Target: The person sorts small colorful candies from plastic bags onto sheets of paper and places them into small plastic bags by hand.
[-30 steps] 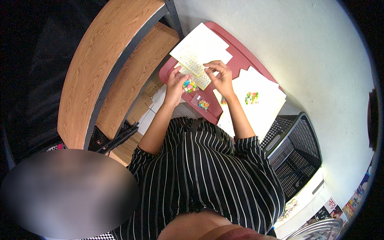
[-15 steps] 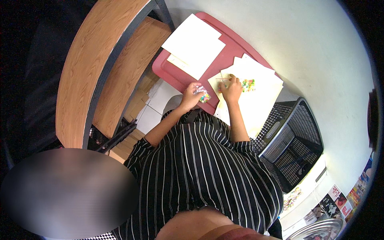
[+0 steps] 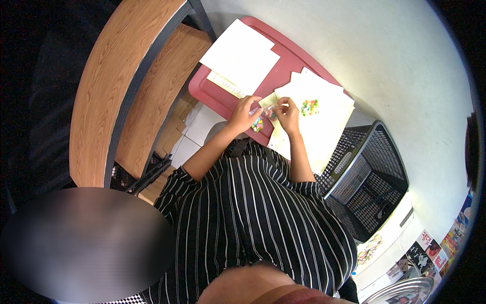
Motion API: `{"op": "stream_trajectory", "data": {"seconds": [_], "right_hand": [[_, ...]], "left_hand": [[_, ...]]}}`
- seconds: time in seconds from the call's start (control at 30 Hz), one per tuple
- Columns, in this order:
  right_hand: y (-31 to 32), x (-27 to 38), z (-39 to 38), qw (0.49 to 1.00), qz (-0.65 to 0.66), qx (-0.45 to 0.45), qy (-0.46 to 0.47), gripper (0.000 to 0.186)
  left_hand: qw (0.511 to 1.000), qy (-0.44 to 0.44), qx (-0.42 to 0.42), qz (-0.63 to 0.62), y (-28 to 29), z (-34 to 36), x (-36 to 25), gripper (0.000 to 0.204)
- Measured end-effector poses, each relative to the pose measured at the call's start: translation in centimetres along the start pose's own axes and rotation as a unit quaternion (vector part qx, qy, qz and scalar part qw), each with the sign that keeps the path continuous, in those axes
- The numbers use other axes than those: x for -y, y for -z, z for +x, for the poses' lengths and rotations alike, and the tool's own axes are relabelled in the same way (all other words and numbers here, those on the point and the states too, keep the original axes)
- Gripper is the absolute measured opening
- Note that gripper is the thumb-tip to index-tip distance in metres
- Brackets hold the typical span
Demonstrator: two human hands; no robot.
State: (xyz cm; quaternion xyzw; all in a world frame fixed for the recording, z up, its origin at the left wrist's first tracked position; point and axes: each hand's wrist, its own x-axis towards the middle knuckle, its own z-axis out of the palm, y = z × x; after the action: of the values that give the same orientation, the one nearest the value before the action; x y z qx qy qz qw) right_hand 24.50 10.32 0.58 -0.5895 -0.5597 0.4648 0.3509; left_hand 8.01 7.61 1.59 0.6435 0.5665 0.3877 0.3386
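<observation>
My left hand (image 3: 243, 117) is closed on a small clear plastic bag (image 3: 258, 124) with colourful little pieces inside, mostly green, yellow and blue. Close beside it, my right hand (image 3: 288, 118) pinches a second clear bag (image 3: 270, 113) that holds pinkish and greenish pieces. The two bags are side by side, and I cannot tell whether they touch. A small heap of multicoloured pieces (image 3: 310, 107) lies on the white sheets (image 3: 329, 119) to the right of my right hand. Whether the pieces are beads or candies is too small to tell.
Beneath the papers is a red plastic surface with a raised rim (image 3: 298, 46). More white sheets (image 3: 238, 50) lie at its far left. Black mesh baskets (image 3: 382, 167) stand at the right, near the wall. Wooden shelves (image 3: 126, 66) with a dark frame rise on the left.
My right hand has lifted from beside the heap and moved left, bringing the second bag toward the left hand's bag. The left hand has shifted slightly, still holding its bag.
</observation>
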Motion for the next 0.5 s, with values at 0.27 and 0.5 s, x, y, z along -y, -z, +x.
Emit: {"op": "stream_trajectory", "data": {"seconds": [0.27, 0.5], "right_hand": [[1.2, 5.1, 0.9, 0.987, 0.032, 0.079, 0.135, 0.021], [1.0, 6.9, 1.9, 0.982, -0.013, 0.090, 0.165, 0.019]], "left_hand": [[0.926, 0.198, 0.091, -0.309, 0.0, 2.7, 0.0, 0.018], [0.857, 0.316, 0.086, -0.399, 1.5, 3.6, -1.3, 0.023]]}}
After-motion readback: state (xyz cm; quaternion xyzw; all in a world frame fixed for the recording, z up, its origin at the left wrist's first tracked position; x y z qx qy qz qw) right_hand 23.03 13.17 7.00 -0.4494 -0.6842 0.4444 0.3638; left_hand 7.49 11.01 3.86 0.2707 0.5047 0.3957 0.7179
